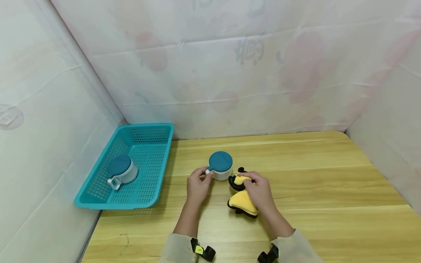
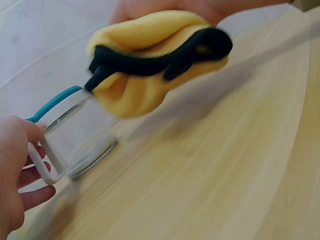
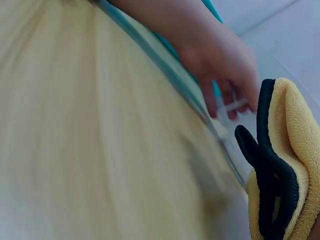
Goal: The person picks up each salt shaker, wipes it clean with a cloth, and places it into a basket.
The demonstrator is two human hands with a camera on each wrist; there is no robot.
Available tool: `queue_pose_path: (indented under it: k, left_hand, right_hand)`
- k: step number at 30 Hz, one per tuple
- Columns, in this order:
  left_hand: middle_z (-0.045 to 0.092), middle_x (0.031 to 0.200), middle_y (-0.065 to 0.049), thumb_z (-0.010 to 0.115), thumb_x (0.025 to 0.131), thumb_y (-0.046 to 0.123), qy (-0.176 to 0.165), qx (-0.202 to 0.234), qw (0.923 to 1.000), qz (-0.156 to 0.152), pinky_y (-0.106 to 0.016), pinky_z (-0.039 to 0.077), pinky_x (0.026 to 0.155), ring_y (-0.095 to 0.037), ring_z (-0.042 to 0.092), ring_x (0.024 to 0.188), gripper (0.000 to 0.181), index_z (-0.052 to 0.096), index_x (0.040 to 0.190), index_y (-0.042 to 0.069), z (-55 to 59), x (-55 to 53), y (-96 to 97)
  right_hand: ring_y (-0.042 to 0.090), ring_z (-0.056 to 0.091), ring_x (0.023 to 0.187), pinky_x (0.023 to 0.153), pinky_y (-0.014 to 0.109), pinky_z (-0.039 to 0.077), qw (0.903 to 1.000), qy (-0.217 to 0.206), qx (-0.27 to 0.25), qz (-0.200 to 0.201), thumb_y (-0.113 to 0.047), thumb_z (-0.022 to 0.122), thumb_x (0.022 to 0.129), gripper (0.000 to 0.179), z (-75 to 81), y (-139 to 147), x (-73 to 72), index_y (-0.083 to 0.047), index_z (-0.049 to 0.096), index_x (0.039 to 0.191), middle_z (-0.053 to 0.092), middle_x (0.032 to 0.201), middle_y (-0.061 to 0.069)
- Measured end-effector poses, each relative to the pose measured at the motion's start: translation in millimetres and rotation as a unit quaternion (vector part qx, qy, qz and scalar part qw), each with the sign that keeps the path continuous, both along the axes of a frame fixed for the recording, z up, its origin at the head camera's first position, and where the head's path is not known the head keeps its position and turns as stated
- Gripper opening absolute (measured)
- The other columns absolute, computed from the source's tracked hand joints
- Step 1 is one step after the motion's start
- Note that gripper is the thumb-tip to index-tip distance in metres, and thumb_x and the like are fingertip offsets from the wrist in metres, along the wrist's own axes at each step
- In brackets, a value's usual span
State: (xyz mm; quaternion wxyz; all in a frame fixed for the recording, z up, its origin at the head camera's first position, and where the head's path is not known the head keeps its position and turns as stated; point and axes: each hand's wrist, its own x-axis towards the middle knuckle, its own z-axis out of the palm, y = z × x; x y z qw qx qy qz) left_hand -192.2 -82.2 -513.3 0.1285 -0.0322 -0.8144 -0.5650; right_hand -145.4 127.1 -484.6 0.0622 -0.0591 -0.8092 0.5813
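Note:
A clear jar [image 1: 221, 175] with a blue lid [image 1: 220, 161] and a white handle [image 2: 50, 165] stands on the table. My left hand [image 1: 198, 185] pinches the handle from the left side. In my right hand [image 1: 260, 190] is a bunched yellow cloth with black edging [image 1: 242, 202], gripped near its middle so that folds stick out above and below the fingers. The cloth is just right of the jar, held above the table in the left wrist view [image 2: 150, 60]. In the right wrist view the cloth [image 3: 295, 165] hides most of the right hand.
At the left, a turquoise perforated basket [image 1: 154, 182] sits on the wooden table [image 1: 329, 190]. A second jar with a blue lid [image 1: 123, 171] lies tilted inside it. Pale sheets [image 1: 210, 91] hang behind the table and at both sides.

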Motion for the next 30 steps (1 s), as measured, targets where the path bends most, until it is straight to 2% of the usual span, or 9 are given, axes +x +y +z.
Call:
queue_pose_path:
  k: [1, 3, 6, 7, 14, 23, 30]
  left_hand:
    - [0.071, 0.102, -0.005, 0.076, 0.089, 0.023, 0.0, -0.008, 0.9999, -0.006, -0.027, 0.059, 0.076, -0.021, 0.069, 0.096, 0.023, 0.074, 0.106, 0.009, 0.5, -0.9, -1.2]
    - [0.071, 0.104, -0.005, 0.076, 0.088, 0.023, 0.001, -0.021, 0.9997, -0.015, -0.026, 0.059, 0.077, -0.021, 0.069, 0.098, 0.025, 0.074, 0.108, 0.008, 1.3, -2.7, -3.6]
    - [0.071, 0.104, -0.006, 0.077, 0.087, 0.022, 0.0, -0.029, 0.9992, -0.027, -0.026, 0.059, 0.078, -0.022, 0.069, 0.101, 0.026, 0.074, 0.109, 0.008, 2.8, -4.7, -6.5]
    - [0.071, 0.105, -0.007, 0.077, 0.086, 0.021, -0.003, -0.029, 0.9991, -0.03, -0.026, 0.059, 0.078, -0.023, 0.069, 0.101, 0.026, 0.074, 0.109, 0.007, 3.8, -4.8, -7.1]
    - [0.074, 0.105, -0.009, 0.076, 0.087, 0.021, -0.029, -0.048, 0.9976, -0.04, -0.024, 0.059, 0.075, -0.019, 0.071, 0.094, 0.027, 0.074, 0.109, 0.005, 11.6, -5.5, -7.3]
    - [0.075, 0.089, -0.005, 0.073, 0.09, 0.022, -0.061, -0.094, 0.9923, -0.052, -0.021, 0.056, 0.06, -0.011, 0.068, 0.074, 0.023, 0.076, 0.104, 0.004, 23.7, -8.0, -8.2]
    - [0.075, 0.089, -0.006, 0.072, 0.091, 0.018, -0.071, -0.113, 0.99, -0.045, -0.022, 0.057, 0.062, -0.011, 0.066, 0.075, 0.019, 0.076, 0.102, 0.002, 25.2, -8.5, -9.5]
  right_hand:
    - [0.014, 0.053, 0.078, 0.05, 0.022, 0.036, 1.0, -0.004, 0.003, -0.003, -0.002, 0.054, 0.091, 0.032, 1.9, 6.0, -0.1, -0.015, 0.076, 0.108, 0.069, 0.119, 0.005]
    - [0.011, 0.048, 0.061, 0.046, 0.021, 0.035, 0.9999, -0.011, 0.004, -0.008, -0.003, 0.053, 0.092, 0.031, 4.6, 18.7, -0.9, -0.015, 0.075, 0.111, 0.068, 0.122, 0.005]
    - [0.008, 0.029, 0.041, 0.038, 0.021, 0.031, 0.9997, -0.019, 0.008, -0.011, -0.006, 0.052, 0.093, 0.031, 8.5, 36.9, -2.4, -0.014, 0.074, 0.114, 0.066, 0.125, 0.007]
    - [0.006, 0.027, 0.039, 0.036, 0.021, 0.031, 0.9997, -0.019, 0.01, -0.014, -0.006, 0.052, 0.093, 0.031, 9.6, 42.0, -3.0, -0.014, 0.073, 0.115, 0.065, 0.126, 0.008]
    - [0.006, 0.026, 0.038, 0.035, 0.021, 0.03, 0.9991, -0.003, 0.027, -0.032, -0.006, 0.052, 0.093, 0.031, 13.0, 59.1, -5.4, -0.014, 0.074, 0.113, 0.067, 0.121, 0.008]
    - [0.005, 0.029, 0.043, 0.039, 0.019, 0.031, 0.9992, -0.007, 0.026, -0.029, -0.005, 0.053, 0.092, 0.031, 6.1, 58.4, -2.1, -0.012, 0.074, 0.114, 0.068, 0.118, 0.007]
    - [0.006, 0.027, 0.039, 0.036, 0.02, 0.03, 0.9992, -0.015, 0.024, -0.029, -0.006, 0.052, 0.093, 0.031, 4.6, 60.9, -0.1, -0.013, 0.073, 0.115, 0.067, 0.122, 0.008]
